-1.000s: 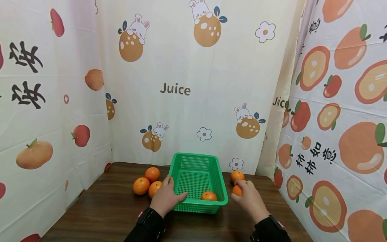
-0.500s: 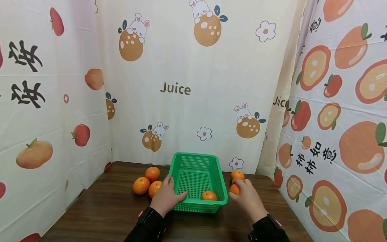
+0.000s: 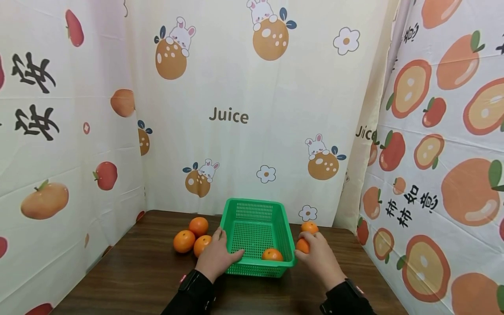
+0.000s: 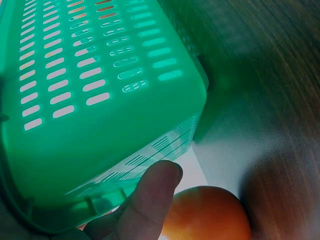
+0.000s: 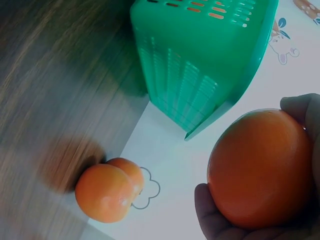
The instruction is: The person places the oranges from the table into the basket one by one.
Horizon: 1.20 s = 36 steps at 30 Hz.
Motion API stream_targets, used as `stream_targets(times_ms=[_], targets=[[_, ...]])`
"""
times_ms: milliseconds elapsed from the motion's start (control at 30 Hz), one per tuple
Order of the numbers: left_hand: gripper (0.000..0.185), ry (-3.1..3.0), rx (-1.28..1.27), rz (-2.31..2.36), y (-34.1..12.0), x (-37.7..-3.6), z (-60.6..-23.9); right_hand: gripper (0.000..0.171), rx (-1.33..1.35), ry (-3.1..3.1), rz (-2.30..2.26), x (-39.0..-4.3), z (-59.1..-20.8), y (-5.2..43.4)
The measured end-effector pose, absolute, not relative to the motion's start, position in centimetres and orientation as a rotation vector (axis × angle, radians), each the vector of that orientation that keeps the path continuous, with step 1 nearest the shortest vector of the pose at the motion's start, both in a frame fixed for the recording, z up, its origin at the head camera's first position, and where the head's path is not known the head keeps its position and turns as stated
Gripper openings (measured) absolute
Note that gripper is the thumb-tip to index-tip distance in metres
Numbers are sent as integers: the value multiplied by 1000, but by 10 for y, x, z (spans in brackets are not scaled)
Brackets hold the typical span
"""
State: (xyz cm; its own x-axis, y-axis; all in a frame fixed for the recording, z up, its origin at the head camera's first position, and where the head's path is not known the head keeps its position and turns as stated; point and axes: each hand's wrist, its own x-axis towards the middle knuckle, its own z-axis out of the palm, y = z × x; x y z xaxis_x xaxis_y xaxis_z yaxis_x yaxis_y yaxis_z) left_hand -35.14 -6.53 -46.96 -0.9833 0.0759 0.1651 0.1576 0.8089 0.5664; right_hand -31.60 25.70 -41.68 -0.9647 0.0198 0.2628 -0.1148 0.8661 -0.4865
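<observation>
A green slotted basket (image 3: 255, 205) stands on the dark wooden table (image 3: 138, 271). My left hand (image 3: 225, 248) grips its front left corner, thumb over the rim; in the left wrist view a fingertip (image 4: 159, 186) lies against the basket wall (image 4: 100, 100) beside an orange (image 4: 206, 215). My right hand (image 3: 313, 251) holds an orange (image 3: 302, 246) just off the basket's right rim; the right wrist view shows this held orange (image 5: 260, 167) cupped in the fingers, off the table. One orange (image 3: 272, 254) lies inside the basket at the front right.
Three oranges (image 3: 183, 241) cluster left of the basket, close to my left hand. Another orange (image 3: 309, 227) sits on the table behind my right hand, the same orange (image 5: 107, 192) showing in the right wrist view. Printed fabric walls (image 3: 236, 131) close in the table on three sides.
My right hand has lifted the orange and carried it left, from beside the far right orange up to the basket's right rim. The left hand and basket have stayed put.
</observation>
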Motion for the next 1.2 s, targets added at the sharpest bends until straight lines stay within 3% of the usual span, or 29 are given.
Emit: stream_targets(times_ms=[467, 1200], targets=[[114, -2856, -191, -931, -65, -352, -470, 49, 115, -2808, 779, -313, -414, 239], [114, -2850, -187, -937, -67, -353, -473, 47, 120, -2799, 812, -313, -412, 228]])
